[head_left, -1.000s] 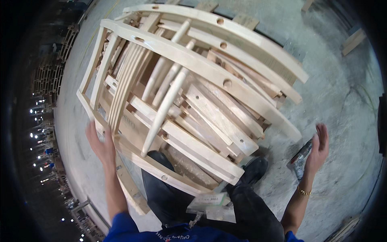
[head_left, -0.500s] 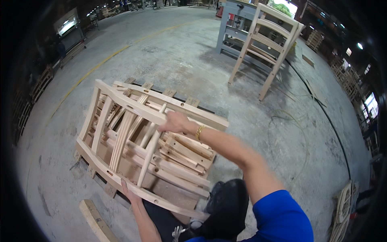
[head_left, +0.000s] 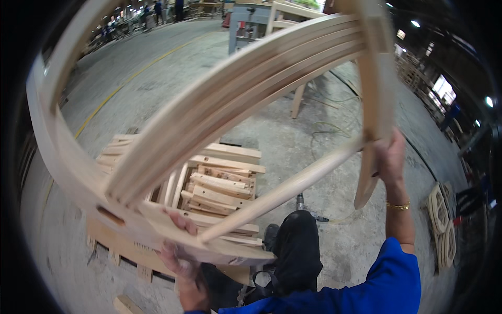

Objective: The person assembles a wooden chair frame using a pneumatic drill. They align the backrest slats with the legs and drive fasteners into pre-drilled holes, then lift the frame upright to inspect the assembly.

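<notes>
A pale wooden chair back frame [head_left: 246,78] is raised and tilted in front of me, filling much of the view. It has two curved posts, curved slatted rails and a round rung [head_left: 293,186]. My left hand [head_left: 180,264] is closed round the lower part of the left post, which has an oval slot in it. On the other side, my right hand [head_left: 391,159] grips the right post beside the rung's end; that post partly hides its fingers. Below the frame, more loose wooden chair parts [head_left: 222,191] lie stacked.
A pallet edge [head_left: 130,248] shows under the stack. Behind stands a grey-blue workbench [head_left: 243,26] near another wooden frame. A dark hand tool [head_left: 308,212] and a thin hose lie on the floor. Rounded wooden frames [head_left: 443,225] lean at the right. A wooden piece [head_left: 127,304] lies lower left.
The chair back frame has been lifted off the stack and tilted up towards me. My right hand has swung right and stays on its post; my left hand now wraps the left post.
</notes>
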`<move>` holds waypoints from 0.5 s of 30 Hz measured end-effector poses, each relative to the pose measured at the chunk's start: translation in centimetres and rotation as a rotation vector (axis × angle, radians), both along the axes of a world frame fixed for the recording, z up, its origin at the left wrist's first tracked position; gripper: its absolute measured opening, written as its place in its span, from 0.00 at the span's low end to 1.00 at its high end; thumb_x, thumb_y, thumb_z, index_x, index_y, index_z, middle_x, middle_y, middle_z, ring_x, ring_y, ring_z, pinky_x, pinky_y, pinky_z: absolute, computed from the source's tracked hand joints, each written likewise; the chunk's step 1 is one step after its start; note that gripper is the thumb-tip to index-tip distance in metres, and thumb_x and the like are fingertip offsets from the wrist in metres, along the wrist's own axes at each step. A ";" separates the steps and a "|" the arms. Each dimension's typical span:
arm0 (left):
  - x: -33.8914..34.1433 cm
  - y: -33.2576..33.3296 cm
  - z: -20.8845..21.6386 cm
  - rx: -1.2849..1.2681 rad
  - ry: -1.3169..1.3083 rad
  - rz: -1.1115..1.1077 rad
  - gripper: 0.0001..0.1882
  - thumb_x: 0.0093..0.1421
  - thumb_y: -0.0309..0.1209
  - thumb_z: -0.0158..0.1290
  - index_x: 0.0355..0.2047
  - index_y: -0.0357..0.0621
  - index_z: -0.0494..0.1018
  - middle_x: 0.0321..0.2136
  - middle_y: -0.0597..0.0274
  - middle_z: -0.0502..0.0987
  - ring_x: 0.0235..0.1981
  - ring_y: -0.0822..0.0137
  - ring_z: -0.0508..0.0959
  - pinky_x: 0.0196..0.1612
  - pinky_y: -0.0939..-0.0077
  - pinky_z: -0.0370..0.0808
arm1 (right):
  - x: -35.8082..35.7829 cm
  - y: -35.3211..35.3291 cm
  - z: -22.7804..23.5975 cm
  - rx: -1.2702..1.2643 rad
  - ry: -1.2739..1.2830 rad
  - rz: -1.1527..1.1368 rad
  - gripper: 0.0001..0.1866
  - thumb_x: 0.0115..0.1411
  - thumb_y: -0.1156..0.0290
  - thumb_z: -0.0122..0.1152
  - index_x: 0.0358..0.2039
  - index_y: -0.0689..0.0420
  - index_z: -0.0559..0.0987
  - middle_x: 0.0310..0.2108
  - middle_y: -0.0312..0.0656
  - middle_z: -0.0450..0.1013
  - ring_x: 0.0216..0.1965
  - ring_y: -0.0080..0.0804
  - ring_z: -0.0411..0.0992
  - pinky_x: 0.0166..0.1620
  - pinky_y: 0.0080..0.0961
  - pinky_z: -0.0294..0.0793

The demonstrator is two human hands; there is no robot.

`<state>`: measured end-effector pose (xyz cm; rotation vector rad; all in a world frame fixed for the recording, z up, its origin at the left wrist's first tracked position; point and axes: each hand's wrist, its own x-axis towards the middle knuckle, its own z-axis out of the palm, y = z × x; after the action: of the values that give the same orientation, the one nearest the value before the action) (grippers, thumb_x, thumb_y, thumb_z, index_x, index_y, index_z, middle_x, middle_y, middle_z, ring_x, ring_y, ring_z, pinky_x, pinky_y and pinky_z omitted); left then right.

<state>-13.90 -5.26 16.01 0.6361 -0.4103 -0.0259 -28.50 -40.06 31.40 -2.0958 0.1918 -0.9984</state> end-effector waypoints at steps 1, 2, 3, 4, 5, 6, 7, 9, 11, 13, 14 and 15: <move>1.7 -2.1 2.7 -0.018 -0.061 -0.062 0.39 0.56 0.42 0.58 0.60 0.31 0.56 0.40 0.52 0.68 0.38 0.65 0.71 0.39 0.71 0.72 | -1.9 -1.3 1.1 0.022 -0.055 -0.037 0.32 0.60 0.47 0.60 0.47 0.67 0.72 0.34 0.45 0.75 0.32 0.31 0.77 0.35 0.25 0.79; 4.0 -3.3 6.0 0.048 -0.146 -0.095 0.36 0.59 0.43 0.55 0.59 0.32 0.57 0.38 0.55 0.67 0.35 0.66 0.69 0.38 0.72 0.71 | -2.1 -2.9 0.0 0.092 -0.229 -0.048 0.34 0.64 0.42 0.50 0.46 0.67 0.71 0.34 0.46 0.75 0.30 0.32 0.77 0.34 0.25 0.78; 6.0 -6.3 8.0 0.063 -0.189 -0.160 0.34 0.61 0.43 0.53 0.59 0.32 0.57 0.36 0.57 0.65 0.31 0.67 0.68 0.36 0.74 0.69 | -3.3 -4.1 1.0 0.100 -0.258 -0.131 0.36 0.66 0.39 0.43 0.46 0.66 0.72 0.34 0.48 0.75 0.30 0.31 0.77 0.34 0.26 0.78; 7.9 -9.2 10.6 -0.023 -0.140 -0.209 0.38 0.56 0.39 0.58 0.60 0.27 0.59 0.40 0.50 0.72 0.37 0.66 0.73 0.39 0.73 0.73 | -3.8 -6.3 1.7 0.161 -0.336 -0.135 0.34 0.69 0.42 0.39 0.47 0.66 0.72 0.35 0.49 0.76 0.33 0.29 0.77 0.37 0.27 0.78; 9.1 -13.0 13.4 0.150 -0.264 -0.136 0.30 0.62 0.42 0.53 0.56 0.31 0.62 0.34 0.55 0.71 0.31 0.67 0.70 0.38 0.76 0.69 | -3.7 -8.6 3.4 0.158 -0.362 -0.159 0.32 0.70 0.44 0.37 0.48 0.65 0.72 0.36 0.49 0.76 0.35 0.30 0.77 0.38 0.29 0.78; 12.1 -16.5 15.4 0.259 -0.561 -0.020 0.29 0.63 0.44 0.52 0.55 0.31 0.64 0.34 0.55 0.74 0.33 0.67 0.73 0.40 0.75 0.70 | -3.3 -10.6 6.1 0.154 -0.407 -0.184 0.31 0.71 0.46 0.36 0.50 0.64 0.72 0.37 0.49 0.77 0.36 0.31 0.77 0.39 0.31 0.77; 15.3 -19.8 16.0 0.215 -0.635 -0.092 0.29 0.64 0.46 0.51 0.55 0.33 0.65 0.34 0.56 0.76 0.34 0.67 0.75 0.41 0.74 0.71 | -1.0 -11.7 8.6 0.345 -0.546 -0.006 0.24 0.72 0.53 0.39 0.52 0.60 0.72 0.38 0.48 0.77 0.38 0.34 0.76 0.41 0.36 0.77; 23.3 -24.8 15.2 0.390 -0.689 -0.061 0.30 0.68 0.51 0.45 0.59 0.39 0.65 0.47 0.55 0.77 0.46 0.65 0.77 0.51 0.70 0.71 | 0.9 -14.9 14.0 -0.784 -0.571 -0.372 0.22 0.67 0.53 0.51 0.46 0.61 0.74 0.34 0.45 0.76 0.31 0.32 0.74 0.34 0.30 0.76; 24.6 -28.9 14.0 0.138 -0.481 -0.073 0.21 0.66 0.41 0.43 0.51 0.40 0.71 0.50 0.56 0.75 0.51 0.64 0.73 0.50 0.67 0.70 | 3.1 -16.7 14.8 -0.460 -0.800 0.001 0.26 0.63 0.60 0.62 0.53 0.66 0.70 0.28 0.37 0.73 0.22 0.20 0.68 0.22 0.22 0.70; 27.9 -30.8 13.9 0.218 -0.606 0.002 0.21 0.66 0.42 0.44 0.51 0.40 0.71 0.47 0.58 0.75 0.49 0.65 0.73 0.49 0.68 0.70 | 4.5 -17.4 11.5 0.082 -0.768 -0.278 0.16 0.63 0.57 0.59 0.38 0.59 0.75 0.26 0.42 0.73 0.23 0.31 0.72 0.26 0.28 0.75; 29.6 -31.5 14.2 0.242 -0.689 0.031 0.21 0.66 0.43 0.44 0.51 0.41 0.70 0.46 0.58 0.75 0.48 0.65 0.73 0.49 0.68 0.70 | 6.3 -19.0 7.7 0.155 -0.862 -0.282 0.16 0.63 0.57 0.59 0.35 0.60 0.74 0.22 0.40 0.70 0.21 0.28 0.69 0.23 0.27 0.71; 31.6 -32.5 15.3 0.291 -0.770 0.062 0.21 0.67 0.43 0.45 0.50 0.41 0.70 0.45 0.59 0.75 0.47 0.66 0.73 0.48 0.68 0.70 | 8.6 -20.3 4.2 0.230 -0.940 -0.344 0.18 0.64 0.54 0.56 0.33 0.59 0.74 0.21 0.39 0.69 0.21 0.27 0.68 0.23 0.26 0.71</move>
<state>17.75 -37.81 31.27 0.9382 -1.1440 0.2298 -19.90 -60.34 35.57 -1.2295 0.1711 -1.9469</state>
